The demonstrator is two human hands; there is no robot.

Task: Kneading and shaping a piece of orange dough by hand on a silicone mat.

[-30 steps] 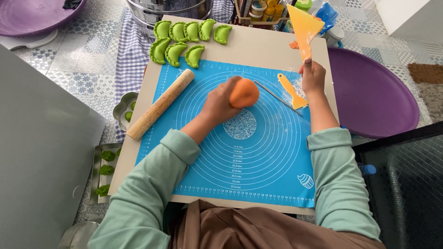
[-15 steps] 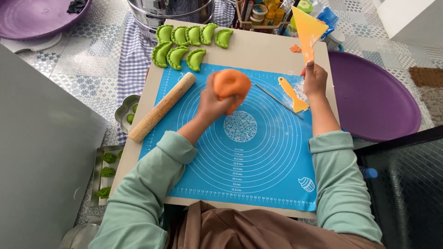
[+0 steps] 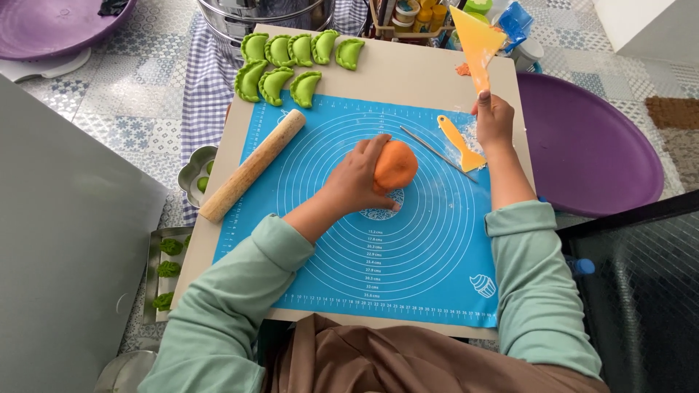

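Note:
My left hand [image 3: 357,178] grips a ball of orange dough [image 3: 395,164] and presses it onto the middle of a blue silicone mat [image 3: 429,262] with ring markings. My right hand [image 3: 494,118] holds a yellow-orange plastic scraper [image 3: 475,38] upright over the mat's far right corner. A smaller orange scraper [image 3: 460,143] and a thin metal rod [image 3: 435,151] lie on the mat just below that hand. A wooden rolling pin [image 3: 252,166] lies slanted along the mat's left edge.
Several green crescent dumplings [image 3: 291,65] sit on the beige board [image 3: 408,76] beyond the mat. A steel pot [image 3: 255,14] stands behind them. Purple round trays lie at the right [image 3: 590,145] and far left [image 3: 51,25]. A metal tray with green leaf shapes [image 3: 166,269] rests on the floor at left.
My left hand lifted the orange dough up toward the far side of the mat, then brought it back down onto the mat's centre. The right hand kept the scraper raised.

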